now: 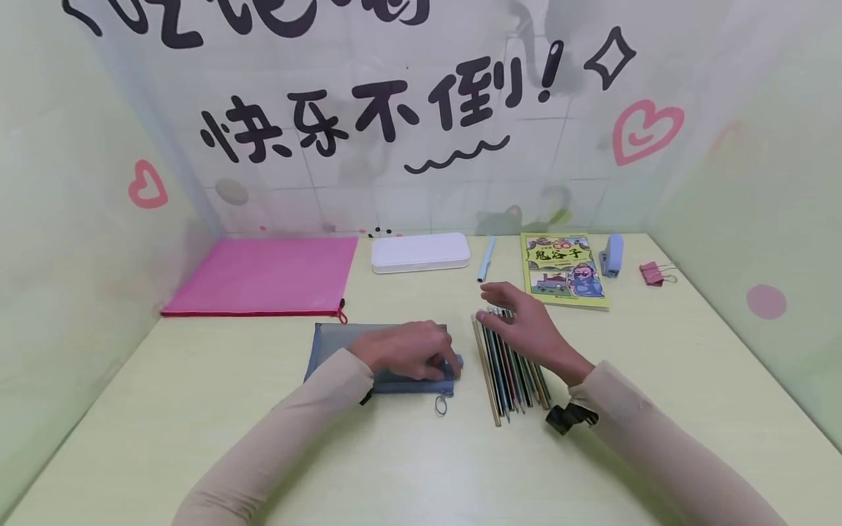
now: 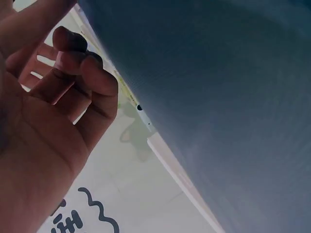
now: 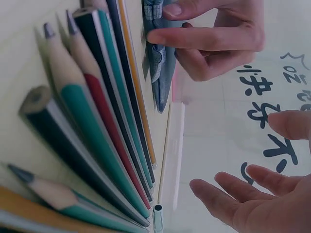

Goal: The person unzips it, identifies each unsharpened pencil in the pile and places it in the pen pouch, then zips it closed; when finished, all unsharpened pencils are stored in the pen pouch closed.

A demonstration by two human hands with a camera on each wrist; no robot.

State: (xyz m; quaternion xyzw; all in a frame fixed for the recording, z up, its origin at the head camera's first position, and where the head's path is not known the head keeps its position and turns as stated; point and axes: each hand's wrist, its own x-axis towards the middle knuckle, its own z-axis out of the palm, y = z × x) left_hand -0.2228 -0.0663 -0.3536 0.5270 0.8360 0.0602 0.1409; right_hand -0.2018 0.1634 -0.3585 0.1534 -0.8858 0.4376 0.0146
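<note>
Pencils point(image 1: 509, 376), loose row, right of frame centre, long axis slanting steeply down-right, nearer right hand point(image 1: 526, 329) relaxed, empty, over their upper ends; left hand point(image 1: 411, 351) at blue mesh zip pouch point(image 1: 335, 342), grip unclear.

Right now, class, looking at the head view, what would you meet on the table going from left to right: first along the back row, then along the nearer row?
Back: pink pouch → white case → light blue pen → comic book → stapler → binder clip.
Nearer: blue mesh pouch → pencils.
</note>
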